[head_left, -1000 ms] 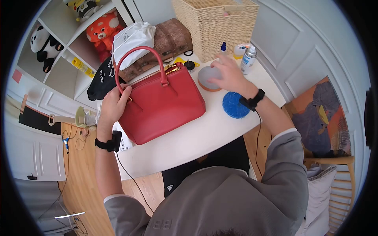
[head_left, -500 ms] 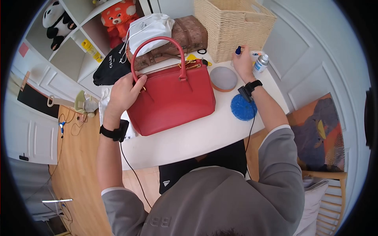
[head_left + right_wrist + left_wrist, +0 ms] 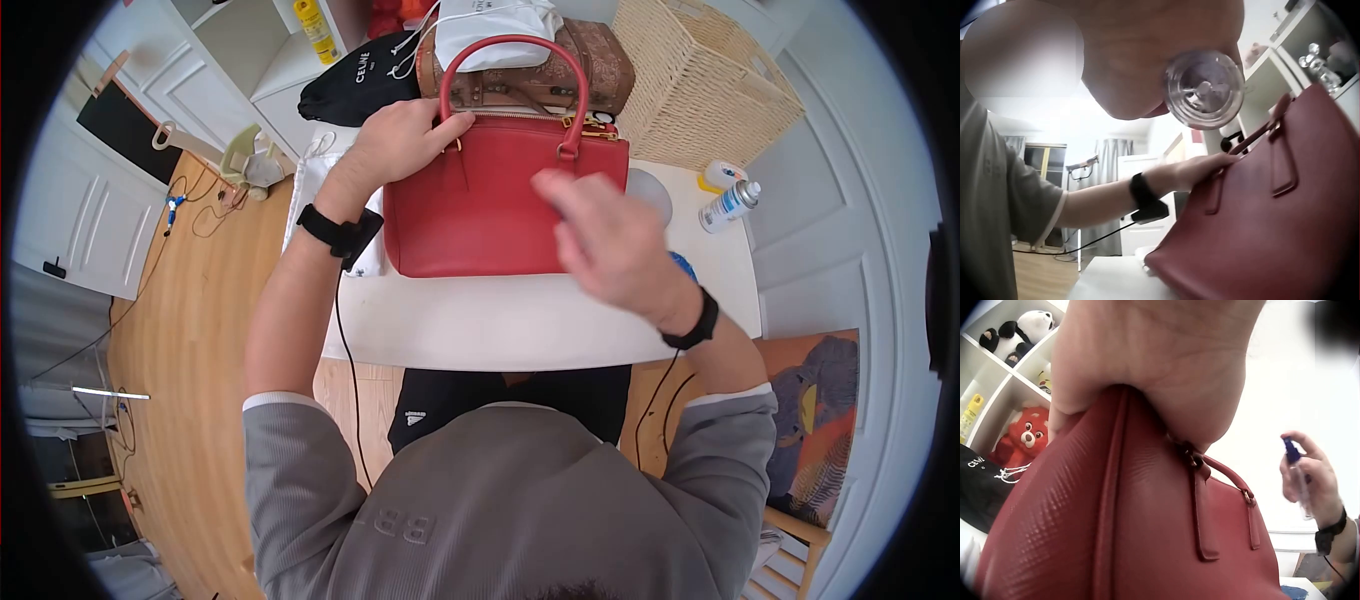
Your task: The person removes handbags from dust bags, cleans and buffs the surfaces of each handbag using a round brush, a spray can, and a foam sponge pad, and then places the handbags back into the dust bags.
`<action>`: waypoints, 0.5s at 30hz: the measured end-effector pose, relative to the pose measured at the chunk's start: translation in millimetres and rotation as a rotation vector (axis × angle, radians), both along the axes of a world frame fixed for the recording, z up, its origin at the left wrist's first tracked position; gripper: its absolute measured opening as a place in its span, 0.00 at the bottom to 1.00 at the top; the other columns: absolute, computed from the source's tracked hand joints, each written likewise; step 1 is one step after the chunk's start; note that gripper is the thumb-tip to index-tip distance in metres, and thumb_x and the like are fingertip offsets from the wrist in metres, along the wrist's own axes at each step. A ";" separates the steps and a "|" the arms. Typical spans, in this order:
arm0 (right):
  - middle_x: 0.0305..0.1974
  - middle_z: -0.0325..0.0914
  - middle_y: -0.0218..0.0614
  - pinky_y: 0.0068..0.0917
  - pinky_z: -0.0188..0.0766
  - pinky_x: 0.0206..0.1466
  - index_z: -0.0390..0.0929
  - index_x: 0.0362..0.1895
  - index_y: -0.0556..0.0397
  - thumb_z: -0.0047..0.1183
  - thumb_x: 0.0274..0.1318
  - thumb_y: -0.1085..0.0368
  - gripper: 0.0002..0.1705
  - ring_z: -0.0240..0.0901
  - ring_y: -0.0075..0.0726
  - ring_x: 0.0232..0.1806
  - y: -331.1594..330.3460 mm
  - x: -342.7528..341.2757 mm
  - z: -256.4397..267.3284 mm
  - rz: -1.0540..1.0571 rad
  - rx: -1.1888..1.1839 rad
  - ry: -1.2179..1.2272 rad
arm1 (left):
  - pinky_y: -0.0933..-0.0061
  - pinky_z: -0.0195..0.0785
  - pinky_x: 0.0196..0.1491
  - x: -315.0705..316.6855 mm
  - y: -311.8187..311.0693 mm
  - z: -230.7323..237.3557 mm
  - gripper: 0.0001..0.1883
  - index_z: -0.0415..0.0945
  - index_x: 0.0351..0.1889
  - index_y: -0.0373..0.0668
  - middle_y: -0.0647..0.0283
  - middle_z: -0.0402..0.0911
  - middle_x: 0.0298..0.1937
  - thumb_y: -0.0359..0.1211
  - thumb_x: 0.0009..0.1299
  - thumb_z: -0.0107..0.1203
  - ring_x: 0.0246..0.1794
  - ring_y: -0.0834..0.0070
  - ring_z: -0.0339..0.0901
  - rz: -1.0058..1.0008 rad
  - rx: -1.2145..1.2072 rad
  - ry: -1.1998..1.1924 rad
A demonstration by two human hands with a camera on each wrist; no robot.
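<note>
A red leather handbag (image 3: 480, 220) stands upright on the white table, its looped handles raised. My left hand (image 3: 405, 140) grips its upper left end near the handle base, thumb in front and the other fingers over the top edge. In front of the bag's right half, my right hand (image 3: 620, 245) is raised and holds a small clear spray bottle (image 3: 1300, 481). One finger lies on the bottle's dark blue spray top (image 3: 1291, 449) in the left wrist view. From the right wrist view the round, clear bottle base (image 3: 1204, 90) shows below the palm, with the bag beyond.
A grey-topped round pad (image 3: 652, 193) and a blue disc (image 3: 684, 264) lie partly hidden to the right. Further right are a spray can (image 3: 728, 207) and a small tub (image 3: 718, 176). Behind stand a woven basket (image 3: 690, 100), a brown patterned bag (image 3: 600, 65) and a black pouch (image 3: 365, 78).
My right hand reached past the round pad, took the blue-topped spray bottle near the basket and brought it back before the handbag. My left hand kept its grip; the head view shifted.
</note>
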State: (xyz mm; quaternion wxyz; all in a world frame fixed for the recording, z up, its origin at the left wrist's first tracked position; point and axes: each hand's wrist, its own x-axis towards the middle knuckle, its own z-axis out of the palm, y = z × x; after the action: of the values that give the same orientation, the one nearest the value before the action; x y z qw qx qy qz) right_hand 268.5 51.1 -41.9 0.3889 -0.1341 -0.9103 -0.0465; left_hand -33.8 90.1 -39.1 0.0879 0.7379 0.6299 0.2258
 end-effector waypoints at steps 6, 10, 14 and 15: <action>0.31 0.68 0.32 0.33 0.72 0.28 0.82 0.63 0.52 0.58 0.51 0.73 0.31 0.72 0.36 0.27 -8.9 -12.7 4.6 -0.141 0.061 -0.016 | 0.55 0.75 0.48 -0.8 -5.2 4.9 0.32 0.85 0.42 0.35 0.47 0.87 0.34 0.58 0.81 0.48 0.39 0.48 0.85 -0.004 -0.084 0.020; 0.30 0.65 0.32 0.34 0.71 0.29 0.82 0.64 0.49 0.56 0.55 0.71 0.29 0.71 0.36 0.26 -18.4 9.1 -17.5 -0.280 0.125 -0.206 | 0.56 0.76 0.48 0.1 -7.7 4.2 0.32 0.86 0.38 0.39 0.51 0.88 0.33 0.59 0.80 0.49 0.40 0.50 0.86 -0.014 -0.021 0.002; 0.30 0.67 0.36 0.37 0.72 0.29 0.81 0.64 0.51 0.59 0.54 0.72 0.30 0.74 0.41 0.26 -9.0 50.8 -10.7 -0.418 -0.005 -0.122 | 0.57 0.77 0.48 0.4 -4.2 2.0 0.31 0.87 0.35 0.43 0.57 0.88 0.32 0.60 0.79 0.49 0.39 0.53 0.87 0.006 -0.049 -0.040; 0.30 0.68 0.38 0.38 0.73 0.30 0.80 0.64 0.53 0.61 0.52 0.73 0.31 0.75 0.44 0.26 -14.5 58.5 -15.4 -0.382 -0.068 -0.203 | 0.57 0.76 0.47 0.9 -3.6 1.4 0.31 0.87 0.36 0.43 0.57 0.89 0.32 0.60 0.79 0.48 0.38 0.55 0.87 0.006 -0.052 -0.067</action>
State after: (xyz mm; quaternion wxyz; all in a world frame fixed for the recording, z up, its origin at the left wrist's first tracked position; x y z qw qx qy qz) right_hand 327.0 36.5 -57.4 0.2747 -0.3118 -0.9038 -0.1019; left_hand -32.8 86.4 -37.7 0.1274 0.7256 0.6344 0.2342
